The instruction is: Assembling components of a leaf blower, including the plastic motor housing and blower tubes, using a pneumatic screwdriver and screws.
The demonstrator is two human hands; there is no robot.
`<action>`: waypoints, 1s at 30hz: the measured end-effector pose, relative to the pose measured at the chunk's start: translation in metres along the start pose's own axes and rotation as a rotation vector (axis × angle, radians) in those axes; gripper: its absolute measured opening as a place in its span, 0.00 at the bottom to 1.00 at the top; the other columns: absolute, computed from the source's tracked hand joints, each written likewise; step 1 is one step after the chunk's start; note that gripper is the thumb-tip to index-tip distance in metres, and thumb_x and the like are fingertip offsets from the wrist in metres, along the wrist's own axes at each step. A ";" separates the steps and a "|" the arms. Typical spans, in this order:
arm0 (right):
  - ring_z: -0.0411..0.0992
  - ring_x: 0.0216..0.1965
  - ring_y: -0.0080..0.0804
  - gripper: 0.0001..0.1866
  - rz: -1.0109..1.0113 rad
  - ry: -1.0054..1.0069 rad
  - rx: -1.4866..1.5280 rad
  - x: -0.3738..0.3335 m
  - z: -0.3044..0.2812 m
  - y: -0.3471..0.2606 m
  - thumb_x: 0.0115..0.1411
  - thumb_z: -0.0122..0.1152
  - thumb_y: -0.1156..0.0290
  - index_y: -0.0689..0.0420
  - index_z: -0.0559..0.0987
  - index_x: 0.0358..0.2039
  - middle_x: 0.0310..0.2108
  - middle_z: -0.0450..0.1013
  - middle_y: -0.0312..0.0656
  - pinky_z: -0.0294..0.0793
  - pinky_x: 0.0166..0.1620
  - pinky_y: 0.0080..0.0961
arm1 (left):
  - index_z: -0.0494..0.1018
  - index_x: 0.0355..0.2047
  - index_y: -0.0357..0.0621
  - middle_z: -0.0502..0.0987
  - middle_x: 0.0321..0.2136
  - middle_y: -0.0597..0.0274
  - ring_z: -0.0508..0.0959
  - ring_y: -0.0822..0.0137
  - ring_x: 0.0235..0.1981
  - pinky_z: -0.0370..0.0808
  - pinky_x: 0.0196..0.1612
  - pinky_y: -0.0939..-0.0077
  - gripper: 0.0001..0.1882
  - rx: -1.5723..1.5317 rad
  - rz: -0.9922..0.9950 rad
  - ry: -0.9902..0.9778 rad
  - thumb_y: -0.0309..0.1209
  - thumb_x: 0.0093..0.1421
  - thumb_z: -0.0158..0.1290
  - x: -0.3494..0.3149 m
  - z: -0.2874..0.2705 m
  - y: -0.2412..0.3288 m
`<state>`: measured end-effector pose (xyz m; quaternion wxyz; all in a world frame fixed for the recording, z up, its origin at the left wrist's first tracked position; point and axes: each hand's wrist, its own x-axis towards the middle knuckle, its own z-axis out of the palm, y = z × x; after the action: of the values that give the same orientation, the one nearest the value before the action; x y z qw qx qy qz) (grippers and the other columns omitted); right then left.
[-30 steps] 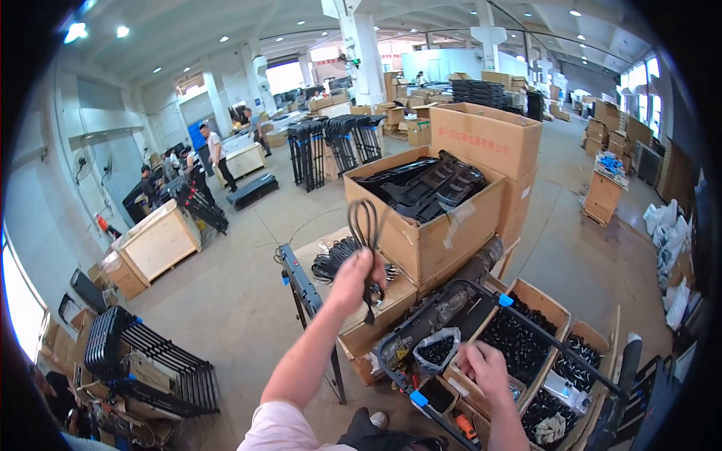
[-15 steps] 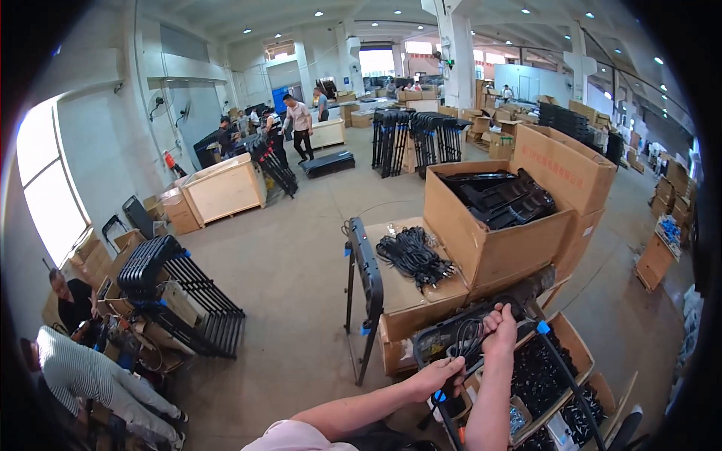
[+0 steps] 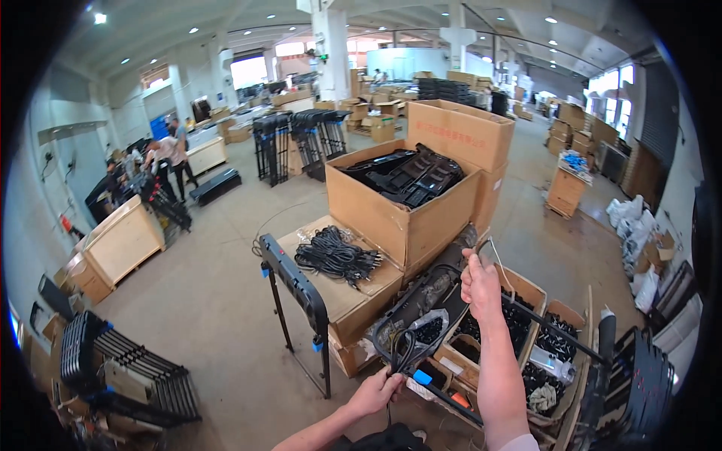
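Observation:
My left hand is closed in a pinch on a black cable, whose loops rise above the fingers and whose tail hangs below them. Farther up and to the right, my right hand is closed in a fist around a thin cord; a pale, bent stretch of it sticks out past the fist. Whether this cord belongs to the same cable, I cannot tell. Beneath both hands lies a black frame with blue clips, resting across the parts boxes. A bundle of black cables lies on the cardboard at the left.
A large carton full of black plastic parts stands beyond my hands. Open boxes of small black parts sit at the right. A black stand is left of the cable bundle; folded black frames stand farther left. People work at the far left.
My view has turned right. My hands, close together on the coiled cable before, are now well apart, the right one raised away and the left one lower and nearer me.

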<state>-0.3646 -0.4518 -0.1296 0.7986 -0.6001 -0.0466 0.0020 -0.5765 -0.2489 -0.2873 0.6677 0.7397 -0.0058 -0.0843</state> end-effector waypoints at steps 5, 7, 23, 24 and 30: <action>0.53 0.15 0.13 0.18 -0.122 0.009 -0.134 -0.062 0.066 -0.014 0.78 0.47 0.59 0.61 0.76 0.52 0.20 0.58 0.26 0.53 0.17 0.16 | 0.72 0.51 0.40 0.82 0.43 0.47 0.83 0.42 0.42 0.79 0.46 0.55 0.17 0.513 0.130 0.019 0.40 0.72 0.53 -0.018 -0.074 -0.010; 0.52 0.16 0.13 0.19 -0.072 -0.106 -0.151 -0.101 0.094 -0.010 0.78 0.48 0.59 0.64 0.77 0.51 0.21 0.57 0.26 0.51 0.18 0.15 | 0.70 0.60 0.38 0.79 0.53 0.43 0.80 0.44 0.54 0.76 0.57 0.57 0.27 0.459 0.339 -0.242 0.43 0.69 0.56 -0.036 -0.109 -0.015; 0.59 0.23 0.13 0.17 0.168 -0.666 -0.355 -0.238 0.184 0.084 0.76 0.51 0.67 0.66 0.81 0.54 0.22 0.65 0.25 0.58 0.27 0.16 | 0.79 0.47 0.40 0.82 0.41 0.63 0.80 0.73 0.46 0.76 0.54 0.73 0.18 -0.709 0.211 0.126 0.43 0.76 0.51 -0.037 -0.214 0.045; 0.60 0.22 0.13 0.17 0.123 -0.692 -0.440 -0.237 0.186 0.090 0.76 0.52 0.67 0.64 0.81 0.54 0.22 0.65 0.25 0.59 0.27 0.17 | 0.79 0.47 0.40 0.82 0.40 0.63 0.81 0.72 0.44 0.77 0.52 0.72 0.17 -0.756 0.146 0.124 0.43 0.76 0.51 -0.034 -0.216 0.035; 0.61 0.22 0.13 0.17 -0.050 -0.726 -0.676 -0.237 0.180 0.125 0.75 0.53 0.64 0.61 0.83 0.52 0.21 0.67 0.27 0.61 0.26 0.17 | 0.80 0.40 0.41 0.81 0.30 0.68 0.80 0.75 0.32 0.79 0.40 0.75 0.13 -0.721 0.083 0.366 0.38 0.71 0.59 -0.043 -0.209 0.019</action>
<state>-0.6081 -0.2581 -0.2171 0.4914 -0.7846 -0.3343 0.1765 -0.5890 -0.0399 -0.2438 0.8772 0.4599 0.1131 0.0791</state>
